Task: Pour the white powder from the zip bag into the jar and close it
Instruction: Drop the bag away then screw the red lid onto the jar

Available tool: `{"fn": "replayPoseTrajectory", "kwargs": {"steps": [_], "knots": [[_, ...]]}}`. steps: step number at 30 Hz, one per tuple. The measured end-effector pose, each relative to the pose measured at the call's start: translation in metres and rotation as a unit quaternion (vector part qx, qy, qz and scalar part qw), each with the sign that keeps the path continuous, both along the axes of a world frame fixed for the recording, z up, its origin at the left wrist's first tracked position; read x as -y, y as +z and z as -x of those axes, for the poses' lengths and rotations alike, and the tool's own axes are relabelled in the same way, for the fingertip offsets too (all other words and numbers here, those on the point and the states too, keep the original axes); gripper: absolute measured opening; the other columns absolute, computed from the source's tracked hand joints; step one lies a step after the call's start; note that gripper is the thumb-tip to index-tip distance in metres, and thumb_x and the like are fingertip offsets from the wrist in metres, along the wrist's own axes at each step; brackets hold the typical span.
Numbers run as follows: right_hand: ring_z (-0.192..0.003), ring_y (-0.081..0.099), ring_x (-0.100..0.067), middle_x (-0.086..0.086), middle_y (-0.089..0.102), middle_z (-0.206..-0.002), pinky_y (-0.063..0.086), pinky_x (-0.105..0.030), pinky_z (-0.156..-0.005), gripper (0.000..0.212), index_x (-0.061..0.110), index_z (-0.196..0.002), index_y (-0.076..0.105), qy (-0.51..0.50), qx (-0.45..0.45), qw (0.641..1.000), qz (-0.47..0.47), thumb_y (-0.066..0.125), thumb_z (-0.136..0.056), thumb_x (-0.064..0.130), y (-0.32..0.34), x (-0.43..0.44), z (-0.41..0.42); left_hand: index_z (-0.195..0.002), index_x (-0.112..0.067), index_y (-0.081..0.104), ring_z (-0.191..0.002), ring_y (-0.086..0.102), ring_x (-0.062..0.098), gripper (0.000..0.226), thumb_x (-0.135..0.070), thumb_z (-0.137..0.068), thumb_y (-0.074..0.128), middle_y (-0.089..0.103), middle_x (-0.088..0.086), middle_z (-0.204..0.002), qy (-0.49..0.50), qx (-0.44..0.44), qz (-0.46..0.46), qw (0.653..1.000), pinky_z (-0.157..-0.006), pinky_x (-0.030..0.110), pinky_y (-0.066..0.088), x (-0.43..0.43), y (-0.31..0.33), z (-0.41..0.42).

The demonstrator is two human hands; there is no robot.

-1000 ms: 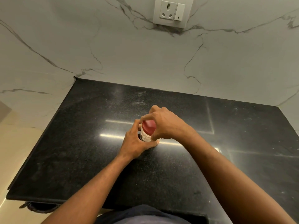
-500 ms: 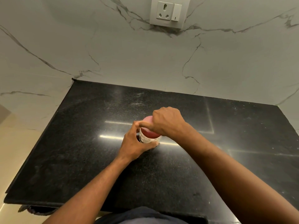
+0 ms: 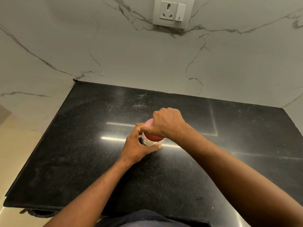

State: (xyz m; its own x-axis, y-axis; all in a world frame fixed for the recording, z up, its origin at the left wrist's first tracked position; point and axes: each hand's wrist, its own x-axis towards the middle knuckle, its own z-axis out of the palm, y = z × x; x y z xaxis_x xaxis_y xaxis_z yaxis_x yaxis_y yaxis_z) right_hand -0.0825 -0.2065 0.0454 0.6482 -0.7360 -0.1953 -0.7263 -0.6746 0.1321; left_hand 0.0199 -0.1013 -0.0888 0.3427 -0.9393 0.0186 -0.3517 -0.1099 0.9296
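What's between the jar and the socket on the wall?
In the head view, beyond the right hand gripping the lid of the jar, only bare black counter, faintly dusted white, then marble wall up to the socket.

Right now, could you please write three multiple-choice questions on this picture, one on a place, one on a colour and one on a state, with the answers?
1. Where does the jar stand?
A) on the black countertop
B) in a sink
C) on a shelf

2. What colour is the lid?
A) blue
B) red
C) green

3. What does the right hand do?
A) hangs idle
B) holds a spoon
C) grips the lid

Answers:
1 A: the jar stands upright on the dark stone.
2 B: red shows beneath the fingers.
3 C: its fingers curl over the lid, while the left hand holds the jar's body.
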Motion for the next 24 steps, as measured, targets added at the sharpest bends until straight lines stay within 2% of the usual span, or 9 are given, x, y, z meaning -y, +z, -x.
{"fn": "replayPoseTrajectory", "kwargs": {"steps": [2, 4, 8, 10, 14, 16, 17, 19, 24], "knots": [[-0.098, 0.067, -0.023, -0.002, 0.066, -0.126, 0.056, -0.036, -0.076, 0.077, 0.030, -0.140, 0.056, 0.070, 0.003, 0.994, -0.089, 0.071, -0.077, 0.072, 0.001, 0.005, 0.009, -0.125, -0.053, 0.046, -0.105, 0.066, -0.012, 0.086, -0.058, -0.057, 0.098, 0.069, -0.025, -0.115, 0.000, 0.009, -0.007, 1.000, -0.079, 0.011, 0.058, 0.001, 0.000, 0.000], [-0.109, 0.063, -0.021, 0.001, 0.057, -0.141, 0.054, -0.032, -0.076, 0.091, 0.043, -0.151, 0.043, 0.124, -0.005, 0.984, -0.127, 0.086, -0.071, 0.046, 0.002, 0.005, 0.015, -0.126, -0.059, 0.040, -0.105, 0.061, -0.022, 0.091, -0.059, -0.056, 0.098, 0.063, -0.030, -0.116, 0.001, 0.019, -0.007, 1.000, -0.076, 0.001, 0.052, 0.001, 0.001, 0.001], [-0.089, 0.063, -0.019, 0.002, 0.072, -0.111, 0.044, -0.029, -0.064, 0.076, 0.033, -0.138, 0.058, 0.058, 0.052, 0.994, -0.076, 0.081, -0.069, 0.054, -0.005, 0.000, 0.013, -0.125, -0.055, 0.045, -0.103, 0.065, -0.014, 0.087, -0.059, -0.056, 0.098, 0.070, -0.023, -0.116, 0.003, 0.013, -0.008, 1.000, -0.077, 0.012, 0.057, 0.002, 0.001, 0.001], [-0.072, 0.058, -0.020, 0.002, 0.063, -0.080, 0.037, -0.027, -0.053, 0.065, 0.019, -0.107, 0.065, -0.005, 0.070, 0.997, -0.042, 0.069, -0.072, 0.073, -0.008, -0.005, 0.009, -0.122, -0.051, 0.049, -0.099, 0.070, -0.007, 0.084, -0.058, -0.055, 0.099, 0.072, -0.023, -0.112, 0.007, 0.002, -0.011, 1.000, -0.073, 0.016, 0.060, 0.002, 0.000, 0.000], [-0.050, 0.049, -0.017, -0.001, 0.051, -0.058, 0.032, -0.025, -0.046, 0.083, 0.014, -0.069, 0.058, -0.028, 0.040, 0.998, 0.047, 0.034, -0.081, 0.092, -0.012, -0.009, 0.012, -0.122, -0.048, 0.050, -0.105, 0.064, -0.014, 0.082, -0.055, -0.056, 0.099, 0.067, -0.033, -0.117, -0.002, 0.001, 0.003, 1.000, -0.072, 0.004, 0.052, 0.001, 0.001, 0.001], [-0.066, 0.062, -0.021, -0.008, 0.067, -0.087, 0.043, -0.029, -0.055, 0.086, 0.016, -0.111, 0.067, 0.030, 0.037, 0.998, 0.036, 0.034, -0.084, 0.090, -0.012, -0.008, 0.020, -0.125, -0.047, 0.050, -0.102, 0.067, -0.014, 0.084, -0.055, -0.058, 0.099, 0.070, -0.030, -0.115, -0.004, 0.001, 0.005, 1.000, -0.073, 0.006, 0.053, 0.002, 0.003, 0.001], [-0.086, 0.069, -0.027, -0.012, 0.067, -0.119, 0.051, -0.034, -0.064, 0.084, 0.025, -0.142, 0.053, 0.071, 0.033, 0.997, -0.010, 0.042, -0.085, 0.086, -0.012, -0.006, 0.024, -0.128, -0.050, 0.048, -0.101, 0.068, -0.014, 0.087, -0.054, -0.058, 0.100, 0.072, -0.026, -0.112, -0.005, 0.001, 0.005, 1.000, -0.074, 0.006, 0.053, 0.002, 0.003, 0.000], [-0.113, 0.066, -0.034, -0.012, 0.046, -0.154, 0.058, -0.041, -0.081, 0.092, 0.047, -0.159, 0.019, 0.128, 0.007, 0.988, -0.082, 0.063, -0.082, 0.073, -0.011, -0.003, 0.028, -0.130, -0.060, 0.041, -0.102, 0.066, -0.017, 0.093, -0.054, -0.059, 0.099, 0.069, -0.026, -0.112, -0.010, 0.010, 0.006, 1.000, -0.077, 0.002, 0.051, 0.002, 0.003, -0.001], [-0.093, 0.069, -0.023, 0.000, 0.073, -0.111, 0.045, -0.030, -0.065, 0.078, 0.033, -0.143, 0.054, 0.099, 0.071, 0.992, -0.042, 0.079, -0.072, 0.053, -0.011, -0.001, 0.024, -0.123, -0.052, 0.047, -0.104, 0.068, -0.009, 0.086, -0.052, -0.056, 0.101, 0.072, -0.020, -0.114, -0.009, 0.009, 0.003, 1.000, -0.078, 0.006, 0.054, 0.004, 0.001, 0.000]]}}
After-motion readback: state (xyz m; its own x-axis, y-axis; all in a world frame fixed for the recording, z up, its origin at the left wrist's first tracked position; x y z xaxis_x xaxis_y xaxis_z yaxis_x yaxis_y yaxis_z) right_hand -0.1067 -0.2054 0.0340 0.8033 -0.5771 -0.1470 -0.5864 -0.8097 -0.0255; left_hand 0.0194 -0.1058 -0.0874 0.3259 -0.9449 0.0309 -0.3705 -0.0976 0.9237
